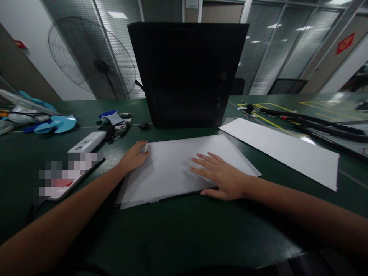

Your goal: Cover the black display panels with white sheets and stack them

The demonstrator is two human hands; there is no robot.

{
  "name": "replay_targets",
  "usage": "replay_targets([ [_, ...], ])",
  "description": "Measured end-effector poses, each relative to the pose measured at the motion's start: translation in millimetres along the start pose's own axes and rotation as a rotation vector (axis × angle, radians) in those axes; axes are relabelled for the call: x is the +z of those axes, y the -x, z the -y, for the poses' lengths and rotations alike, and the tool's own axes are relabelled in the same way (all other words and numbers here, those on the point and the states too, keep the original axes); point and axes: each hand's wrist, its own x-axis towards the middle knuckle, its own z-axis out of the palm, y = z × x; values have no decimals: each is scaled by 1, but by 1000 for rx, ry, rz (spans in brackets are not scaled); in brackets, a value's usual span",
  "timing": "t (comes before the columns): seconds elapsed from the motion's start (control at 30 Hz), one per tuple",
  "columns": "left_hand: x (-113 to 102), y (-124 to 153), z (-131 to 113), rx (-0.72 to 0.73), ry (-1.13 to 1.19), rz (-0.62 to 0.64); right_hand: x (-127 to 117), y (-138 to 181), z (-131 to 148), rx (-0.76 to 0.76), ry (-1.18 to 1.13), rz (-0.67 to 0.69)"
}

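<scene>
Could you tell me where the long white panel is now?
In the head view, the panel lies on the table, right of the sheet under the right hand.

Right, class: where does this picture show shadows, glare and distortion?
Head view: shadows on the white sheet near the left hand and right hand; head view: glare on the green table, far right; head view: glass partition uprights lean outward.
</scene>
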Motion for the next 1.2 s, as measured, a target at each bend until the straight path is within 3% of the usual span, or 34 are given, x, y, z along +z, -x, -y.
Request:
replay_targets([
  [0.13,1,-1,1,-6,-7,-7,-2,3,-7,93,-30,102],
  [0.3,-1,0,1,18,-44,-14,-5,0,-31,60,-18,48],
  [0.37,-2,0,1,34,-68,-10,-6,4,-64,201,54,-74],
  [0.47,-1,0,-1,58,-96,-10,-8,23,-128,571,274,-239],
  [0.57,0,2,-3,81,-117,-24,-12,51,-179,867,377,-157],
  [0.7,-1,6,-7,96,-150,-14,-23,75,-202,960,354,-21],
  [0.8,-1,7,-9,113,-173,-7,-34,76,-194,1017,398,31],
  [0.97,-1,7,-9,97,-167,-1,-50,59,-157,1084,523,-24],
  [1.1,-1,8,-10,106,-166,-4,-49,33,-94,991,568,-41],
  [1.2,-2,9,-11,101,-155,10,-34,16,-30,817,521,18],
])
